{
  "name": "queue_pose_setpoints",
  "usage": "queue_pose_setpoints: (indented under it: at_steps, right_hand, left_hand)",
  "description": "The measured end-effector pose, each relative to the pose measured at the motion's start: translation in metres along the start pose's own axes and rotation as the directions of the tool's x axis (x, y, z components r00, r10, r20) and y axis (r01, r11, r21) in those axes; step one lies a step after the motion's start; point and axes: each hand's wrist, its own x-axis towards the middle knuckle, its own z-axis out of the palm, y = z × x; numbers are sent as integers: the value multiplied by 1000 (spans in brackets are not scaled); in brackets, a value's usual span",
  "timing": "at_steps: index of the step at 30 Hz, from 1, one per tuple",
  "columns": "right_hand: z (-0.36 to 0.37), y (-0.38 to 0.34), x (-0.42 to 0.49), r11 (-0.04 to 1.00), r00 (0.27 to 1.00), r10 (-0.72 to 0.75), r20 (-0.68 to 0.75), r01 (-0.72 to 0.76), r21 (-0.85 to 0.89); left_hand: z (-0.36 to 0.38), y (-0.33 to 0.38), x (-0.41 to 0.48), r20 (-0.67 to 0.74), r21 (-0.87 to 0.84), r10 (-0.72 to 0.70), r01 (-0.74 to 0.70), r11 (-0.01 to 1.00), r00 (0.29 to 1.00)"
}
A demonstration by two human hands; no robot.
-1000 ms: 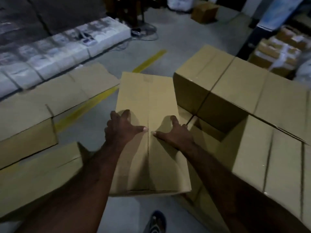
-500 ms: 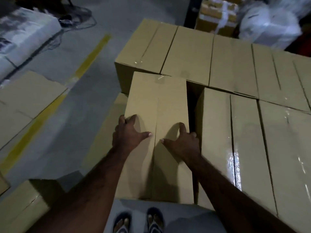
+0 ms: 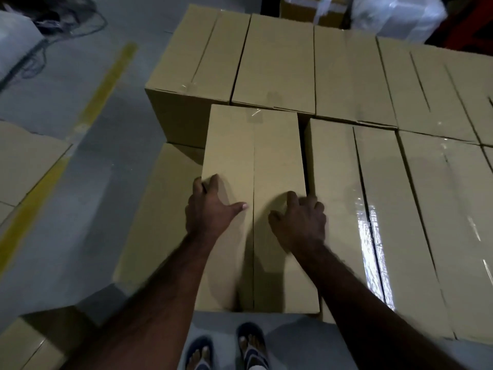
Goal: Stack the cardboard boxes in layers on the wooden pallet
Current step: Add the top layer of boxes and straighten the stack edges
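Observation:
A long cardboard box (image 3: 253,156) lies flat in front of me, its far end against the back row of stacked boxes (image 3: 272,62). A narrow dark gap separates it from the taped boxes on the right (image 3: 400,209). My left hand (image 3: 210,206) holds its left edge, fingers curled over the side and thumb on top. My right hand (image 3: 301,220) grips the right edge, fingers reaching into the gap. A lower-layer box (image 3: 157,222) shows under its left side. The boxes hide the wooden pallet.
A grey floor with a yellow line (image 3: 106,84) runs along the left. Loose boxes lie at the left (image 3: 26,161) and bottom left (image 3: 34,340). Cables (image 3: 66,12) and plastic-wrapped bundles (image 3: 394,14) sit at the back. My sandalled feet (image 3: 226,348) stand close to the stack.
The box has been carried right and set among the stacked boxes, beside the right row. Both hands have slid outward from the centre seam to the box's side edges.

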Motion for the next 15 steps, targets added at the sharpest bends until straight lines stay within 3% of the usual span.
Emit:
queue_pose_setpoints:
  at_steps: [5, 10, 15]
  right_hand:
    - [5, 15, 3, 991, 982, -65, -176, 43, -124]
    - [19, 37, 11, 997, 998, 50, -34, -51, -54]
    - [26, 42, 14, 999, 995, 38, -88, -38, 3]
  left_hand:
    - [-1, 3, 5, 1, -123, -41, 41, 992, 999]
    - [0, 6, 6, -23, -179, 19, -23, 984, 1000]
    - [3, 4, 4, -49, -234, 28, -38, 971, 998]
